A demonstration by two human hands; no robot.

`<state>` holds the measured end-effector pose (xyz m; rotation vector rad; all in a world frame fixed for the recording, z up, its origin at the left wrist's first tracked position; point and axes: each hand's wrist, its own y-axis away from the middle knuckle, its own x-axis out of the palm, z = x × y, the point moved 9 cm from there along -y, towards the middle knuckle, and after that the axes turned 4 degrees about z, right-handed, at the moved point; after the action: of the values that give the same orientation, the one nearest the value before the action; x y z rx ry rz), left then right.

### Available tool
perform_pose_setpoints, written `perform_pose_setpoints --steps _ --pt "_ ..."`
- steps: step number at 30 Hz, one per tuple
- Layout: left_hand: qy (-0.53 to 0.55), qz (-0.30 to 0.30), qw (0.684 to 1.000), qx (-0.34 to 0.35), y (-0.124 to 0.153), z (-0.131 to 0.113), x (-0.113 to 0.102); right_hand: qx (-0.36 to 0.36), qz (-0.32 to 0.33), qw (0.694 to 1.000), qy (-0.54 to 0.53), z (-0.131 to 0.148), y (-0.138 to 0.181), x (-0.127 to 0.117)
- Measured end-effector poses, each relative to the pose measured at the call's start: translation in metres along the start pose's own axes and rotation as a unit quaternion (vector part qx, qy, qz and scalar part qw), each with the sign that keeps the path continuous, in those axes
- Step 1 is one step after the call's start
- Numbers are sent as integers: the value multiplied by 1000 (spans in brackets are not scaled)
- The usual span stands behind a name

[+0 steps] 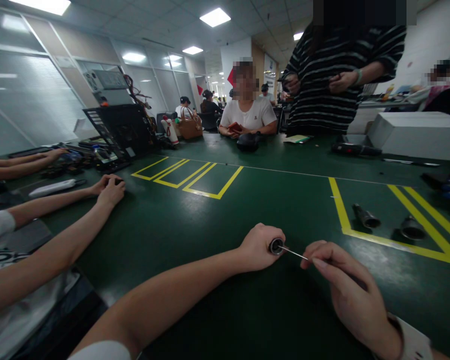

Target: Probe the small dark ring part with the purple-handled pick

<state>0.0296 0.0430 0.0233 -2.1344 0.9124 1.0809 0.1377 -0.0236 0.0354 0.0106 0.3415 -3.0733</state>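
A small black cylinder [276, 246] is gripped in the closed left hand [258, 248] just above the bench [210, 225], a thin metal pin [293, 253] pinched by the right hand [347, 287] is set at its end face, and steady alignment is judged to be needed next.

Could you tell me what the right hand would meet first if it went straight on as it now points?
The right hand points left along its pin, so it would likely first meet the round part gripped in the left hand; the pin's tip seems already at it.
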Motion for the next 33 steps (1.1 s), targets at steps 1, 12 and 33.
perform_pose_setpoints --steps 1,12,33 --pt "-1 1 1000 4 0 -1 0 1 4 1000 8 0 0 1" --pt "7 20 999 31 -1 -6 2 99 -60 988 -106 -17 -11 -7" --pt "1 16 1000 24 0 -5 0 115 -48 985 -121 -22 -9 -4"
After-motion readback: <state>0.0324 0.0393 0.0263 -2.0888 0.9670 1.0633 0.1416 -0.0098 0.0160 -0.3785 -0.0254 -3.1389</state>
